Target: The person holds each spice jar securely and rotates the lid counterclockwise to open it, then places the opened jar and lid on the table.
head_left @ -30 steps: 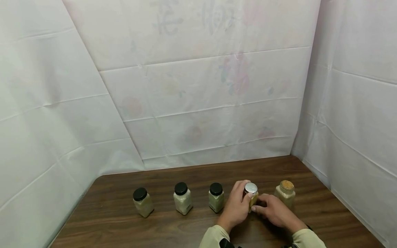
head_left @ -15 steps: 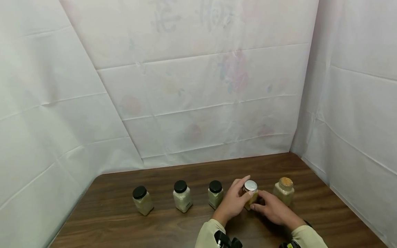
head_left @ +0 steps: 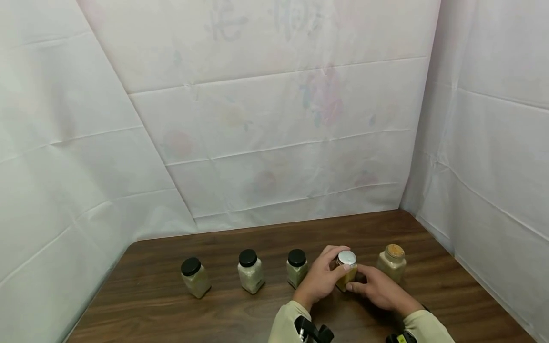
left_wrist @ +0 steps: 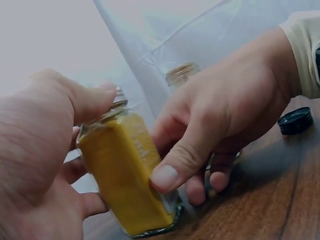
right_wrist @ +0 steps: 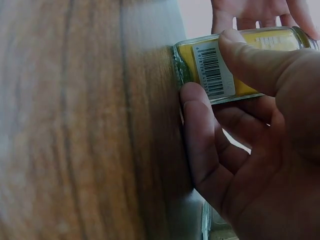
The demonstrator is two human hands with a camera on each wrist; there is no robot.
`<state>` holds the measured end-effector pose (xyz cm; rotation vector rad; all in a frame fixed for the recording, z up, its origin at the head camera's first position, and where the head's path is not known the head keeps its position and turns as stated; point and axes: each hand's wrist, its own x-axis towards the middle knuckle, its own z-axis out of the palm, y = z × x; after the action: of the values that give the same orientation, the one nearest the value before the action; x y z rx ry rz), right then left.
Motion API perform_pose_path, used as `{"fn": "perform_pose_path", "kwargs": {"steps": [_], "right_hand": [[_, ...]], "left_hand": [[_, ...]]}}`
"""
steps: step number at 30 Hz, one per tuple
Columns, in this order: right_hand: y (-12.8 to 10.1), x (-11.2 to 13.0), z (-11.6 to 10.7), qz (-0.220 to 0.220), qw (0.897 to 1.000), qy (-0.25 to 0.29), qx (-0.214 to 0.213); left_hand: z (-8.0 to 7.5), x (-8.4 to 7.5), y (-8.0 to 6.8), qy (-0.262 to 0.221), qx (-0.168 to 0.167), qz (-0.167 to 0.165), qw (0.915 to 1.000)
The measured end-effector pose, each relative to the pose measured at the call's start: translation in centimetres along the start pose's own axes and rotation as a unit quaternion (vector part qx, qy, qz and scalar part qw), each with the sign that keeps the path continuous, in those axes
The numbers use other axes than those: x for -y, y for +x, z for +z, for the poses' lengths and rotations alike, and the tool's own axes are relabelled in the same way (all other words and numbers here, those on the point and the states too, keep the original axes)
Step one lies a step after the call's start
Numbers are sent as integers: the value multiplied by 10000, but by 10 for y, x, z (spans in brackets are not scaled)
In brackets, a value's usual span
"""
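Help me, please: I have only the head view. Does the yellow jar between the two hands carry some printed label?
Observer: Yes. The right wrist view shows a barcode label on the yellow jar, near its base.
Operator: Thank you. Is there also some loose lid which I cannot see?
Observer: Yes, the left wrist view shows a black lid on the table, past the right hand.
Operator: And the orange-topped jar, is its neck smooth?
Observer: No, the left wrist view shows ridges round the neck of the orange-topped jar.
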<state>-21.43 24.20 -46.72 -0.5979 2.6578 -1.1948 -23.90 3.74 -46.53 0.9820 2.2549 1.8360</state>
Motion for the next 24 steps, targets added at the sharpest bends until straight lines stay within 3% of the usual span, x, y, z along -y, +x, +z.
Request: {"fn": "perform_pose_path", "kwargs": {"steps": [4,10,18,24], "right_hand": [[1,0,0,-46,9999,-98,-109],[0,0,2,70,9999,130,-81],[0,-1,-1,230,9995,212,-3],[-1,-2,1,159,9998,36,-96]], "left_hand": [[5,-1,0,112,-278,76,9995],[11,-1,-1,-172,-583,-49,9981],[10,-1,-3,-736,-462,-503,9949],[6,0,-5,-837,-349,-470,9948]]}}
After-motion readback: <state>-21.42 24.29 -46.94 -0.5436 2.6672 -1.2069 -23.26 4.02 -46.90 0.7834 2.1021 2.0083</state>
